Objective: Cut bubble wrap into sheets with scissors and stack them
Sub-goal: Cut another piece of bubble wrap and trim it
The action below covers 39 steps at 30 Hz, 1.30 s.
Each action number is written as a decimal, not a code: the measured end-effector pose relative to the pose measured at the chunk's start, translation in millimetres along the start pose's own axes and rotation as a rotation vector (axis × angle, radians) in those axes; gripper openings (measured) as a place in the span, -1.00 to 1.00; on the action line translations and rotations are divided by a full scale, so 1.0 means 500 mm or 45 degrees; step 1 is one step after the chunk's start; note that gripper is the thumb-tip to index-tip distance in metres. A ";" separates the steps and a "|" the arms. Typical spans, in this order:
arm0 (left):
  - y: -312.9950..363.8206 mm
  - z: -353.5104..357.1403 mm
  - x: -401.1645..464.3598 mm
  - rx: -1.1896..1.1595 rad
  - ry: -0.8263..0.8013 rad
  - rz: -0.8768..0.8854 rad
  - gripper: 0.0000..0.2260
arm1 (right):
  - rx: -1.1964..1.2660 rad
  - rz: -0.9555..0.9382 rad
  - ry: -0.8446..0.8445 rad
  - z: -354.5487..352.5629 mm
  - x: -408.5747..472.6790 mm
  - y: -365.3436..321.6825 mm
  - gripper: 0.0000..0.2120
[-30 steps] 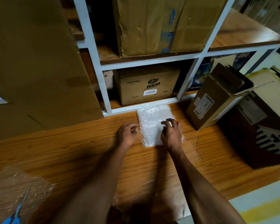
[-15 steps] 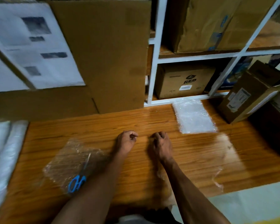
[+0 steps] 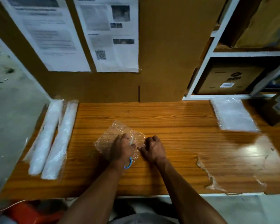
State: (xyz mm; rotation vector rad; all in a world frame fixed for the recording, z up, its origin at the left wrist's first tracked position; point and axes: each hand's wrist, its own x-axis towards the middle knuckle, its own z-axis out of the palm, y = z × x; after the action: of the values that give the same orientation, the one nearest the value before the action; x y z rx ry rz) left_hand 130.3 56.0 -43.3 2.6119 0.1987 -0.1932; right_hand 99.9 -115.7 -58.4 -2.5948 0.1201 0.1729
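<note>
Now hands (image 3: 137, 149) together – left covers scissors (image 3: 131, 152), blade tip away, blue handle near.

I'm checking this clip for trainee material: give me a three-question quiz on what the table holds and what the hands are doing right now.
1. True or false: the scissors lie on the loose bubble wrap piece, under the left hand.
2. Where is the stack of cut sheets? A) far right of the table, near the shelf B) between the hands C) on the floor
3. Fill in: two bubble wrap rolls lie along the table's ___ end.

Key
1. True; only a blade tip and a blue handle loop show.
2. A.
3. Left. The right hand rests beside the piece with curled fingers.
</note>
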 end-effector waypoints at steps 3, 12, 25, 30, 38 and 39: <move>-0.032 -0.014 -0.020 0.057 -0.073 -0.038 -0.62 | -0.070 0.041 0.025 0.015 0.002 -0.038 -0.64; -0.042 -0.045 0.005 -0.064 -0.169 -0.056 -0.75 | 0.526 0.285 0.276 0.008 0.020 -0.061 -0.86; -0.059 -0.073 0.072 0.209 0.084 -0.104 -0.70 | 1.975 0.433 0.311 -0.154 0.073 -0.047 -0.72; 0.010 -0.066 0.070 -0.601 -0.286 -0.308 -0.42 | 2.395 0.458 0.092 -0.184 0.065 -0.075 -0.74; 0.081 -0.085 0.061 -1.818 -0.732 -0.388 -0.74 | 2.554 0.364 -0.164 -0.179 0.023 -0.009 -0.32; 0.085 -0.089 0.067 -1.808 -0.701 -0.365 -0.78 | 2.511 0.385 -0.215 -0.179 0.017 0.010 -0.20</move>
State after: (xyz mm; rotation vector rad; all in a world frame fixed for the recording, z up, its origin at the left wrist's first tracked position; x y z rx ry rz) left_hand 175.0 45.2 9.6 1.0621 0.3402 -0.5900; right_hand 116.8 -166.8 14.0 -0.5875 0.3689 0.2038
